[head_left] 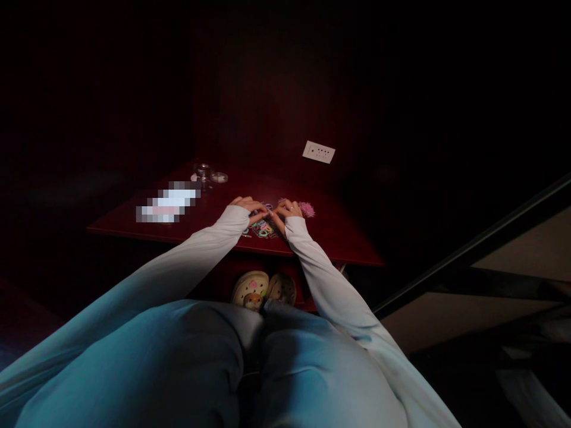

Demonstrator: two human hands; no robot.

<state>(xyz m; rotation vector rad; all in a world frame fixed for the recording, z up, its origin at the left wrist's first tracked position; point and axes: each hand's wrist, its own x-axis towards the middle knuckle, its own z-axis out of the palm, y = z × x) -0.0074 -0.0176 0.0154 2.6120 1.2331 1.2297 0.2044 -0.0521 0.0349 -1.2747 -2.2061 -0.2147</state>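
Note:
My left hand (248, 205) and my right hand (286, 209) meet fingertip to fingertip above the dark red table (348, 241). Both are closed in a pinch; whatever lies between the fingertips is too small to make out. Just below them spreads a pile of small colourful loops and clips (264, 230), partly covered by my fingers. They are too small and dim to name surely. A pink fluffy thing (307, 209) rests beside my right hand, and part of it is hidden behind that hand.
A clear glass jar (203, 172) stands at the table's back left, with a round lid (219, 177) beside it. Nearer lies a bright, pixelated rectangle (172, 203). A white socket plate (319, 152) is at the back. Clogs (250, 290) show below the table edge.

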